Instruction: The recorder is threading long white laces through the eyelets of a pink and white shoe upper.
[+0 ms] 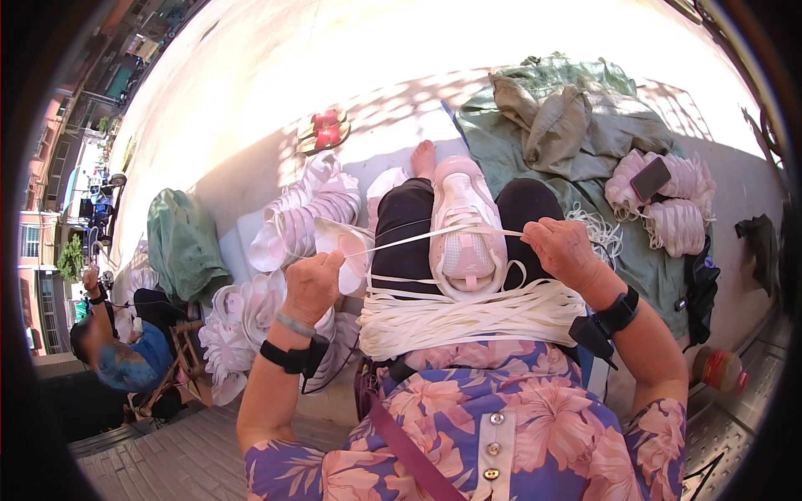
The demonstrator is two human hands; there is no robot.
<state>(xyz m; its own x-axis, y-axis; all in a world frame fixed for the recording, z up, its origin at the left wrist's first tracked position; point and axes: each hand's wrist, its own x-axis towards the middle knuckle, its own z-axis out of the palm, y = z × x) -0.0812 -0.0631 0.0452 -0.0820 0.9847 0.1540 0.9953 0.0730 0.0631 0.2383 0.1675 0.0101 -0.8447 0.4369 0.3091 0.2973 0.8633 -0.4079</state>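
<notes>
A pale pink and white sneaker (462, 200) rests between my thighs, its heel end toward me. Across it runs a white shoelace (401, 240), stretched between my two hands. My left hand (312, 288) is closed on one end, left of the sneaker. The other end is gripped by my right hand (568, 252), above my right thigh. Over my lap lies a thick bundle of loose white laces (468, 321), just behind the sneaker. Both hands are raised off my legs, and the lace crosses the sneaker near its middle.
Stacked white-pink shoe uppers (309, 204) and a green sack (184, 242) are at left. Pink-red sandals (324, 131) lie ahead. On the right, a green cloth (493, 125) carries more bundled uppers (675, 227) topped by a phone (650, 178). Another person (134, 355) sits far left.
</notes>
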